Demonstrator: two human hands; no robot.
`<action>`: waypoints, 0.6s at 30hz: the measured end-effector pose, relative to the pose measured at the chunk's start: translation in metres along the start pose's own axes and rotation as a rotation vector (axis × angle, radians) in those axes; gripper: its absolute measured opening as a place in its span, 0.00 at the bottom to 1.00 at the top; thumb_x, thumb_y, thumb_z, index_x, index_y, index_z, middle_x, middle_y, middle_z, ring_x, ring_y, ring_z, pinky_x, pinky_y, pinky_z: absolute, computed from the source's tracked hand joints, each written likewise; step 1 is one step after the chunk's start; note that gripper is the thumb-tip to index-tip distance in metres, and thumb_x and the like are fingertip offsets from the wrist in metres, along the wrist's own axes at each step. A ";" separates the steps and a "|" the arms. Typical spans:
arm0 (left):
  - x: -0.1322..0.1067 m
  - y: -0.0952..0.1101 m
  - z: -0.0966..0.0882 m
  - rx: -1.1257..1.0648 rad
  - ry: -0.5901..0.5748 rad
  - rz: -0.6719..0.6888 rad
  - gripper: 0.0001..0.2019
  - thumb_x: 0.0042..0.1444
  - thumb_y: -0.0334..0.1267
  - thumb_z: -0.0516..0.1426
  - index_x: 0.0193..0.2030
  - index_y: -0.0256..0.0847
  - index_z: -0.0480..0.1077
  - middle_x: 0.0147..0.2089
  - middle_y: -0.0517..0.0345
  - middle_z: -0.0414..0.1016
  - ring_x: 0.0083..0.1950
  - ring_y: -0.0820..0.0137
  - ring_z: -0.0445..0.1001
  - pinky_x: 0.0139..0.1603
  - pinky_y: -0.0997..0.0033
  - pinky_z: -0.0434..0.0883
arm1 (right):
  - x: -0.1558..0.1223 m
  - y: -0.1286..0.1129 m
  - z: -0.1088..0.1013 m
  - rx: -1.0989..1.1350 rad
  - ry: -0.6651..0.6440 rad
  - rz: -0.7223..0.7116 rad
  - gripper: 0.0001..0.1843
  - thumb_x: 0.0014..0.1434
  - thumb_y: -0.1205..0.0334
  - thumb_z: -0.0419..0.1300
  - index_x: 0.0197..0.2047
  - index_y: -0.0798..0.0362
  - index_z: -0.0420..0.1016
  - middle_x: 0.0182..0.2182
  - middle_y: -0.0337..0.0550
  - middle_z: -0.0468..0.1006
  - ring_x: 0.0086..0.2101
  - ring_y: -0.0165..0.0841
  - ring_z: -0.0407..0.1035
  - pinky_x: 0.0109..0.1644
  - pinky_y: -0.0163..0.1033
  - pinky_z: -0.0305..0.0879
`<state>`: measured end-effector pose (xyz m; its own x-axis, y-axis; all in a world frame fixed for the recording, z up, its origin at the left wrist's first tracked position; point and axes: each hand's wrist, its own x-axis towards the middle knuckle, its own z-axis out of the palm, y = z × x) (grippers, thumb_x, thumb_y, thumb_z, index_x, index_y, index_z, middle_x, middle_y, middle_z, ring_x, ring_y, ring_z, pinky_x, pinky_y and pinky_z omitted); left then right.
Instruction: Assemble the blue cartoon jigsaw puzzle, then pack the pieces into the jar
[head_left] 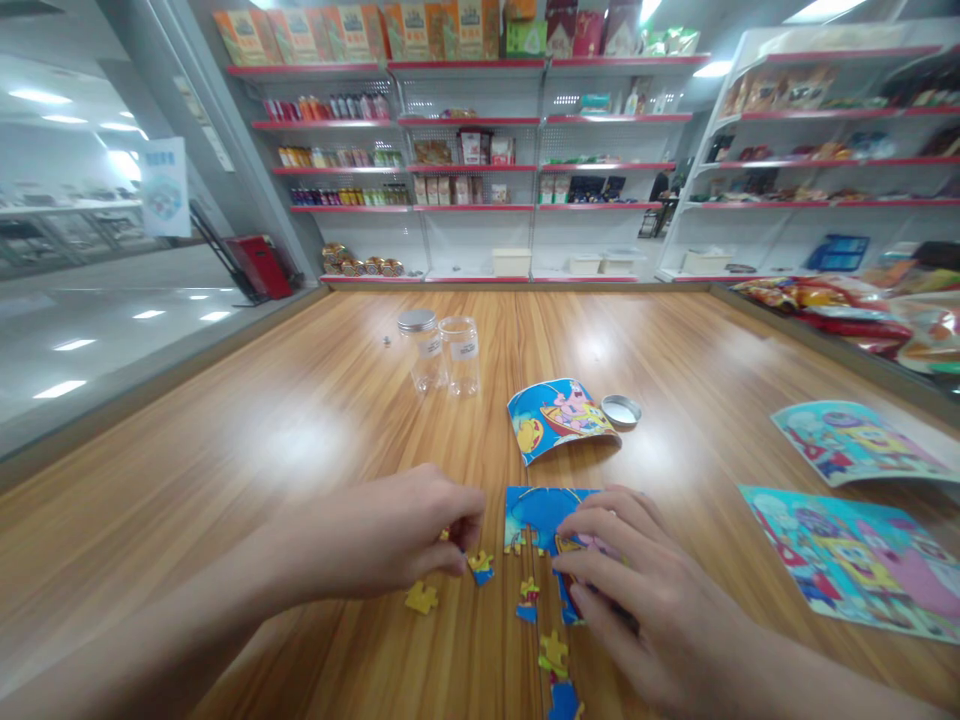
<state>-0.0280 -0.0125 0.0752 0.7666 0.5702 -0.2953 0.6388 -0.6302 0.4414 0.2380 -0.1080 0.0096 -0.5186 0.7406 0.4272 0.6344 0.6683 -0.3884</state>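
The left hand [439, 520] curls its fingers nearly closed beside loose pieces [421, 598]; whether it grips one, I cannot tell. The right hand [645, 575] rests loosely spread, the puzzle [544, 508] partly under its fingertips. Beyond the left fingers, two jars [426, 368] bear labels [466, 350] too small to read.

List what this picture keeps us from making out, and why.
Head view, all:
Puzzle, right part: mostly hidden under the right hand.
Left hand: whether it grips a piece; its own curl hides this.
Jar labels: print too small.
Blue piece: lower end cut off by the bottom edge.
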 end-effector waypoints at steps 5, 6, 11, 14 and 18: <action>0.021 0.009 0.031 -0.234 0.296 0.100 0.01 0.62 0.32 0.60 0.39 0.41 0.73 0.35 0.63 0.75 0.36 0.73 0.71 0.39 0.73 0.66 | 0.001 -0.002 -0.001 0.003 -0.023 -0.005 0.11 0.66 0.72 0.56 0.48 0.53 0.75 0.47 0.49 0.73 0.52 0.43 0.62 0.58 0.55 0.60; 0.026 0.009 0.040 -0.232 0.361 0.131 0.01 0.62 0.32 0.61 0.39 0.41 0.73 0.36 0.62 0.75 0.38 0.72 0.71 0.41 0.72 0.66 | 0.001 -0.002 -0.001 0.000 -0.024 -0.003 0.11 0.66 0.72 0.55 0.48 0.54 0.75 0.47 0.49 0.73 0.51 0.43 0.63 0.58 0.55 0.60; 0.040 0.004 0.071 -0.175 0.491 0.286 0.02 0.66 0.32 0.57 0.42 0.40 0.72 0.41 0.57 0.75 0.45 0.67 0.69 0.47 0.67 0.67 | 0.002 -0.003 0.000 0.007 -0.024 0.000 0.11 0.66 0.72 0.55 0.47 0.53 0.76 0.46 0.49 0.72 0.50 0.43 0.63 0.57 0.56 0.60; 0.041 0.003 0.071 -0.123 0.540 0.338 0.04 0.68 0.33 0.55 0.43 0.39 0.71 0.42 0.54 0.73 0.45 0.65 0.67 0.47 0.64 0.67 | 0.002 -0.003 0.000 0.010 -0.029 -0.001 0.11 0.66 0.72 0.55 0.46 0.53 0.76 0.46 0.49 0.72 0.50 0.43 0.63 0.57 0.56 0.59; 0.036 0.003 0.062 -0.083 0.517 0.382 0.10 0.65 0.29 0.53 0.50 0.40 0.72 0.49 0.50 0.68 0.50 0.64 0.66 0.51 0.62 0.68 | 0.003 -0.001 0.001 0.007 -0.021 0.001 0.11 0.66 0.72 0.55 0.46 0.53 0.75 0.47 0.48 0.72 0.50 0.43 0.63 0.56 0.56 0.59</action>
<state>0.0050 -0.0267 0.0132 0.7950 0.5070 0.3330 0.3040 -0.8081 0.5045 0.2355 -0.1070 0.0108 -0.5300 0.7428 0.4091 0.6310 0.6677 -0.3949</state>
